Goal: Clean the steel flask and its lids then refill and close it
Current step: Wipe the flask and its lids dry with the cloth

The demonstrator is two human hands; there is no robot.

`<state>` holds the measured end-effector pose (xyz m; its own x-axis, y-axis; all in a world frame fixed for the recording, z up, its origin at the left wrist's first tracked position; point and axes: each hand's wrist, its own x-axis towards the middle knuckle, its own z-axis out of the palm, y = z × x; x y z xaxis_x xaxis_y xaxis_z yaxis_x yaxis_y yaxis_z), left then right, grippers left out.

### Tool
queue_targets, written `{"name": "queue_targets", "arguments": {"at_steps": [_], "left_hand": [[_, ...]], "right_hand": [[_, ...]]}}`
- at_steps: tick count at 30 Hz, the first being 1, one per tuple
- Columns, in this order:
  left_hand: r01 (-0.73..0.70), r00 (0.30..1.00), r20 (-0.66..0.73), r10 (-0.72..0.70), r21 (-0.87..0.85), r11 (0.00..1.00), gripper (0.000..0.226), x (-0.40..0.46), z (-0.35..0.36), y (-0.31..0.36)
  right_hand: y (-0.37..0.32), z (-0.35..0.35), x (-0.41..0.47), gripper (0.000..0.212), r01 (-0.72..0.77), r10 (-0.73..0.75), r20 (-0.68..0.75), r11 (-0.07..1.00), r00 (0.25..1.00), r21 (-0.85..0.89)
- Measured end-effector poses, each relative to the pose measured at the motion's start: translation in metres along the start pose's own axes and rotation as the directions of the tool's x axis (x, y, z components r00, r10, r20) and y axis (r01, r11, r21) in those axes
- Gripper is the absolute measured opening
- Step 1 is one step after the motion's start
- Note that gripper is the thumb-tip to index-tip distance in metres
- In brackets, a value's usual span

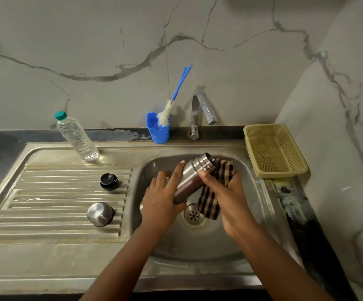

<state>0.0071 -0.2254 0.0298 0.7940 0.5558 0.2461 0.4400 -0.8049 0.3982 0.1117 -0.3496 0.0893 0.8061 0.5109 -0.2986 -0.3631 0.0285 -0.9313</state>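
Note:
The open steel flask (192, 175) lies tilted over the sink basin (237, 242), its mouth pointing up and right. My left hand (161, 200) grips its lower body, index finger stretched along the side. My right hand (230, 196) holds a brown-and-black checked cloth (211, 205) against the flask's upper part, the thumb over the steel. A black inner lid (109, 181) and a steel outer cap (100, 214) sit on the ribbed drainboard (46, 203) to the left.
A clear water bottle with a green cap (76, 137) stands at the back left. A blue cup (158, 131) holds a bottle brush (172, 105) beside the tap (200, 114). A beige mesh basket (274, 149) sits at the right.

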Motion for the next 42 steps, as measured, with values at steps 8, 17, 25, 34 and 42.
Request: {"name": "queue_targets", "arguments": {"at_steps": [8,17,25,34,42], "left_hand": [[-0.19,0.982,0.022,0.19,0.05,0.98,0.107,-0.001,-0.006,-0.011],[-0.211,0.977,0.0,0.213,0.134,0.968,0.099,-0.011,0.003,-0.019],[0.003,0.996,0.085,0.01,-0.149,0.989,0.118,-0.019,-0.001,-0.012],[0.345,0.938,0.328,-0.108,-0.879,0.33,0.079,-0.007,-0.015,0.011],[0.48,0.877,0.475,-0.073,-0.867,0.133,0.053,-0.01,-0.02,0.01]], "right_hand": [[-0.017,-0.023,0.026,0.032,0.728,-0.479,0.549,0.46,0.685,-0.508],[0.015,-0.017,0.03,0.03,0.628,-0.478,0.408,0.615,0.778,-0.476],[0.003,-0.023,0.033,0.052,-0.204,0.177,0.179,0.967,0.968,0.15],[0.038,0.015,-0.006,0.026,0.476,-0.454,0.145,0.831,0.879,-0.287],[0.018,0.005,0.022,0.041,0.653,-0.6,0.286,0.586,0.747,-0.479]]}}
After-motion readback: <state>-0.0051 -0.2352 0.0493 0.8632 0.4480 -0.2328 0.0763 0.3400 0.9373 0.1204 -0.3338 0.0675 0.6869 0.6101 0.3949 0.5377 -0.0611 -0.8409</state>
